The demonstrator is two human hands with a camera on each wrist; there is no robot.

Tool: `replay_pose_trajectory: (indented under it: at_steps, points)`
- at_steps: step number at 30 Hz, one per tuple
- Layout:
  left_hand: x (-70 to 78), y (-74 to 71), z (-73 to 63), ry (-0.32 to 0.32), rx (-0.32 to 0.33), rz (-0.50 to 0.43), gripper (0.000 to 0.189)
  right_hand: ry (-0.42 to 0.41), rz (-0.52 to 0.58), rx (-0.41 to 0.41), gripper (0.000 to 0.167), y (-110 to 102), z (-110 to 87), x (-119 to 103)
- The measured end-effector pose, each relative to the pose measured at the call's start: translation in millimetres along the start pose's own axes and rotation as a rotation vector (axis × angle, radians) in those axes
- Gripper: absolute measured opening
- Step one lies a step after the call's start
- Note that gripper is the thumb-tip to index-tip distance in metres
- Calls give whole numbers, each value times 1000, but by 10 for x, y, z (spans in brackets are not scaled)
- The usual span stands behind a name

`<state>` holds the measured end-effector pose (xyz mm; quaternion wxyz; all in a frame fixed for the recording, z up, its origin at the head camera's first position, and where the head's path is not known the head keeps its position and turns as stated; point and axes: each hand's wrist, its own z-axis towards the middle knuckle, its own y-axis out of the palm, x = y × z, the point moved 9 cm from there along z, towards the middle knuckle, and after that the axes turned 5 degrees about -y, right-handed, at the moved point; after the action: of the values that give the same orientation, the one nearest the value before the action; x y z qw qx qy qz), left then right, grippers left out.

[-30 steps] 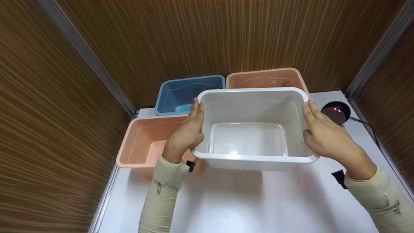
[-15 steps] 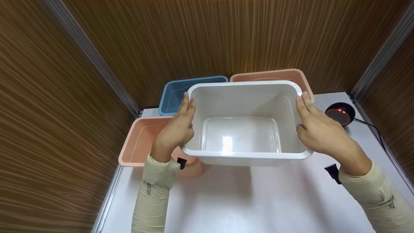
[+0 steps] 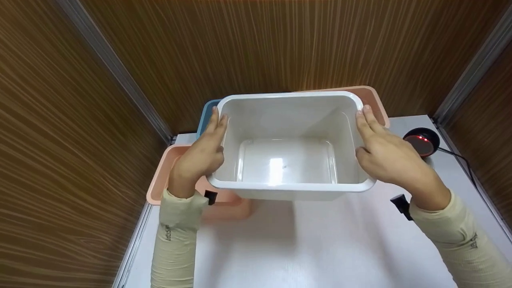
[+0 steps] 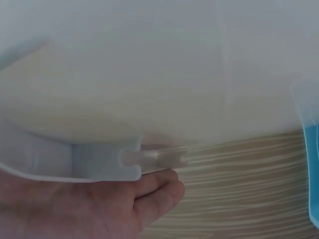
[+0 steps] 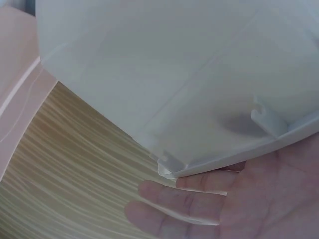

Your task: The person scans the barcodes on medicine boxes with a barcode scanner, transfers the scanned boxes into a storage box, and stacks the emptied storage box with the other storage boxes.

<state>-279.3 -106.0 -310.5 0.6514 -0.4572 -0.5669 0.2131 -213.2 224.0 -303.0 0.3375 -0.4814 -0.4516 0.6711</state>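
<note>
Between my two hands, a white plastic storage bin (image 3: 288,187) is held above the table, its opening facing the head camera. My left hand (image 3: 200,154) presses against its left rim, and my right hand (image 3: 388,156) presses the right one. Both have straight fingers along the rim. From below, the left wrist view shows the palm and fingers of the left hand (image 4: 124,199) under the rim. Straight fingers of the right hand (image 5: 209,204) lie outside the rim in the right wrist view. The bin's inside shows only its bare floor.
A blue bin (image 3: 206,116) and a salmon bin (image 3: 372,102) stand at the back wall, partly covered by the white one. Another salmon bin (image 3: 160,180) sits at left. At right is a round black device (image 3: 422,142) with red lights and a cable.
Both hands have carried the white bin to the left and up in the head view, covering more of the blue bin and the left salmon bin. The other bins stay in place.
</note>
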Motion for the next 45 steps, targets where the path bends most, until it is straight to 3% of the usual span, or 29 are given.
replay_pose_trajectory:
  at_steps: [6,21,32,45]
  points:
    - [-65,-145,-57,26,24,13,78,-41,29,-7,72,-10,94,-136]
    - [-347,-483,-202,15,45,22,76,-82,31,6,74,59,345,-484]
    - [-589,-808,-386,2,71,67,73,-97,46,-16,77,215,583,-804]
    - [-1079,-1082,-640,-151,216,355,78,-104,15,-97,77,603,928,-1317]
